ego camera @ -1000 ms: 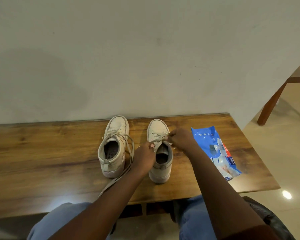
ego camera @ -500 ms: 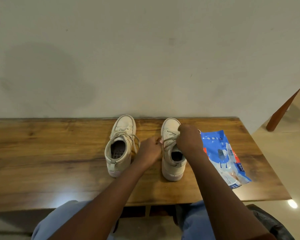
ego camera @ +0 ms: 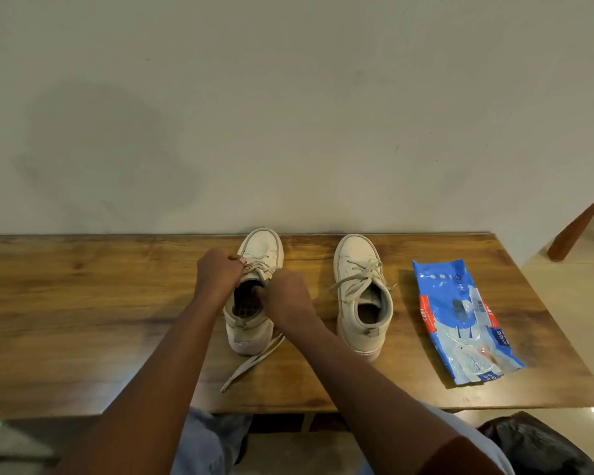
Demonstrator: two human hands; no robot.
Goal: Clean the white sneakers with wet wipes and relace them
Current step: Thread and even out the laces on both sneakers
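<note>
**Tightening the lace (ego camera: 259,269) on the left sneaker (ego camera: 263,245)**

Both sneakers stand on the wooden table (ego camera: 83,303) with toes pointing to 12 o'clock, near the wall. The left hand (ego camera: 218,272) is at the 9 o'clock side of the left sneaker, fingers curled and pinching the lace beside the upper crossings. The right hand (ego camera: 287,296) is closed into a fist at the 3 o'clock side of the opening. Its fingertips are hidden, so I cannot tell what it grips.

A loose lace end (ego camera: 251,363) runs from the heel toward 7 o'clock across the table. It probably needs gathering up before any knot, or the two ends may come out uneven. The pull will likely go best with equal tension on both sides, working each crossing snug from the toe back and keeping the tongue flat.

The right sneaker (ego camera: 355,252) stands apart at 3 o'clock, its lace threaded but with the ends lying loose. The blue pack of wipes (ego camera: 460,320) lies further toward 3 o'clock, untouched by either hand.
</note>
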